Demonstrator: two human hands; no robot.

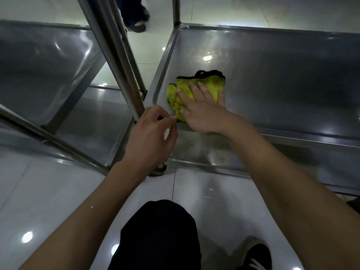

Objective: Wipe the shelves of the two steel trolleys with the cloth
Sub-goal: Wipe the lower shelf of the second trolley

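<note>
Head view: the right hand (202, 106) lies flat and open on the cloth (194, 90), fingers spread, pressing it onto a shelf (272, 75) of the right trolley (243, 133). The cloth — yellow-green with a black edge — sits bunched in the shelf's near-left corner, just beside the raised rim. The left hand (152, 133) is curled closed around the trolley's corner post (134, 98), steadying it; its fingertips sit right at the cloth's near edge, though whether they pinch the cloth I cannot tell.

The left trolley (44, 65) stands just beside, its posts crossing the view, its shelves bare. Below the wiped shelf, a lower shelf (204, 151) shows yellowish specks.

What could go wrong from here, as I judge it:

- The cloth is crumpled rather than spread, so an open palm may slide over it and leave it behind, or only a small patch of steel gets wiped.
- The corner under the rim is tight — a flat hand can skim past it and leave grime in the seam.
- The trolley stands on castors; a hard push across the shelf could roll it if the left hand's grip slackens.
- The specks on the lower shelf are easy to miss from above.
- Another person's foot (138, 24) is near the far side, within reach of a rolling trolley.
</note>
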